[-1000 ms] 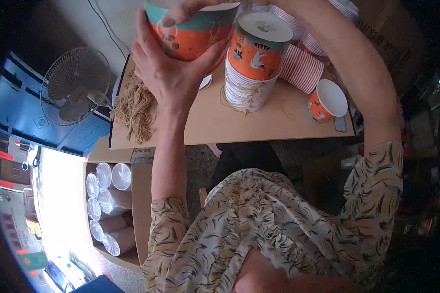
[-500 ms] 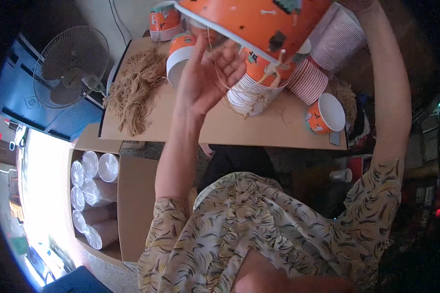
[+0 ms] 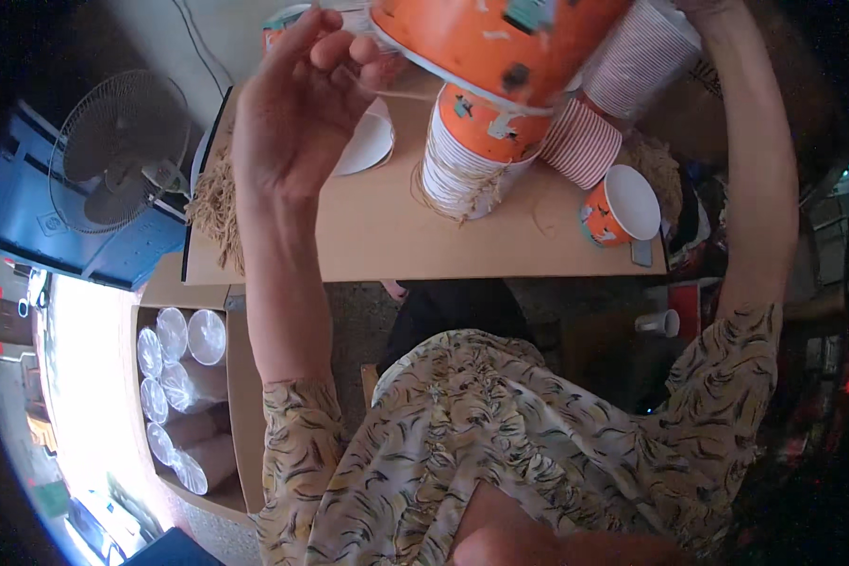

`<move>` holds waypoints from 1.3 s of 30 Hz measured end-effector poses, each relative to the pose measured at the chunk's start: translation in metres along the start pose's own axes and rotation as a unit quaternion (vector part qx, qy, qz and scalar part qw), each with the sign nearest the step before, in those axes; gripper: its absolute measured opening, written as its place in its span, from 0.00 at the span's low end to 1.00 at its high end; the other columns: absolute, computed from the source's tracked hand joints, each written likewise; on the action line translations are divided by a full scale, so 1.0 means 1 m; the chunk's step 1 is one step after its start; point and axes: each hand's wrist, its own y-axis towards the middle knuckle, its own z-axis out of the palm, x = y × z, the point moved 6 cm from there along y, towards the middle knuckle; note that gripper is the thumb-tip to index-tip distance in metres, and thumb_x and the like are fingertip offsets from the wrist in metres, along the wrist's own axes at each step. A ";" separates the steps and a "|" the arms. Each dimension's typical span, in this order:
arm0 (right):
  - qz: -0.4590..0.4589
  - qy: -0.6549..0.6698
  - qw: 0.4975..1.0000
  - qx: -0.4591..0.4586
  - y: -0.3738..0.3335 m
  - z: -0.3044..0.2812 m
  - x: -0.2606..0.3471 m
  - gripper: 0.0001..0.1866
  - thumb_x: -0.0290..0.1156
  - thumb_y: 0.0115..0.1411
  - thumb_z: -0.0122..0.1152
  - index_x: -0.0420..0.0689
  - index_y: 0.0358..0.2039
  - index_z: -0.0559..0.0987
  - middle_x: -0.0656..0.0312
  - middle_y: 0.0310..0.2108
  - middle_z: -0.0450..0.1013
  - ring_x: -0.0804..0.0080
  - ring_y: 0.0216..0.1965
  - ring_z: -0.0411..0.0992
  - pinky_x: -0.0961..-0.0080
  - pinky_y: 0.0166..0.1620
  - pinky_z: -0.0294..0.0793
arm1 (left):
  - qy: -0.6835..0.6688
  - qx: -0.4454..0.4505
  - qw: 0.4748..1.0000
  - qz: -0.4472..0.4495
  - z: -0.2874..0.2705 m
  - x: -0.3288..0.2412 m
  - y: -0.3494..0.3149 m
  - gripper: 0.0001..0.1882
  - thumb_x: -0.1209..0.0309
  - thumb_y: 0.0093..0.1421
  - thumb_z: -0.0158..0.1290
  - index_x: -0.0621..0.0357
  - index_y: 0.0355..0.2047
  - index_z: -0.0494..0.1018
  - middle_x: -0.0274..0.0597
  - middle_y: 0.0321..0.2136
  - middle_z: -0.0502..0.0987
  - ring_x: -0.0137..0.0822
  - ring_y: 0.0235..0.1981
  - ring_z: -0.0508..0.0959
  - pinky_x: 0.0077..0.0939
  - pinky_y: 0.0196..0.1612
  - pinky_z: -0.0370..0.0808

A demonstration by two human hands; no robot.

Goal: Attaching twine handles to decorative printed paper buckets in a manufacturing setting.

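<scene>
A large orange paper bucket with printed figures and a white rim is held up close, tilted, at the top. My right hand is up beside it, mostly cut off by the upper edge; the bucket hangs aloft on that side. My left hand is raised left of the bucket, fingers curled and closed on a thin twine that runs toward it. Below the bucket stands a stack of orange paper cups, with loops of twine round its white lower part.
A cardboard-covered table carries a single orange cup, nested cup stacks and a heap of twine. An open carton of plastic-wrapped cups stands below left. A fan is at the far left.
My left hand has moved left and up, its fingers going from spread to curled, drawing the twine out to the left. The bucket has shifted slightly right.
</scene>
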 end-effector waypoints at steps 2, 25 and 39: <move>-0.006 -0.036 0.999 -0.022 -0.001 -0.006 -0.002 0.55 0.65 0.45 0.70 0.40 0.67 0.71 0.58 0.51 0.77 0.66 0.53 0.73 0.63 0.63 0.68 | 0.011 0.031 0.999 -0.009 0.010 0.001 -0.003 0.15 0.68 0.75 0.45 0.69 0.51 0.71 0.49 0.43 0.80 0.43 0.49 0.79 0.41 0.56 0.78; 0.149 -0.104 0.979 -0.092 -0.039 -0.004 -0.021 0.60 0.55 0.39 0.74 0.36 0.70 0.65 0.43 0.65 0.67 0.51 0.66 0.66 0.58 0.68 0.64 | 0.257 -0.007 0.961 -0.100 0.032 0.052 0.074 0.25 0.64 0.74 0.49 0.60 0.67 0.63 0.48 0.41 0.81 0.40 0.42 0.85 0.32 0.45 0.84; 0.164 -0.122 0.978 -0.050 -0.029 0.009 -0.048 0.58 0.51 0.38 0.82 0.35 0.66 0.69 0.45 0.59 0.73 0.57 0.60 0.73 0.66 0.61 0.72 | 0.353 0.018 0.922 -0.159 0.015 0.080 0.049 0.28 0.59 0.74 0.44 0.64 0.68 0.63 0.52 0.65 0.70 0.50 0.59 0.77 0.38 0.61 0.75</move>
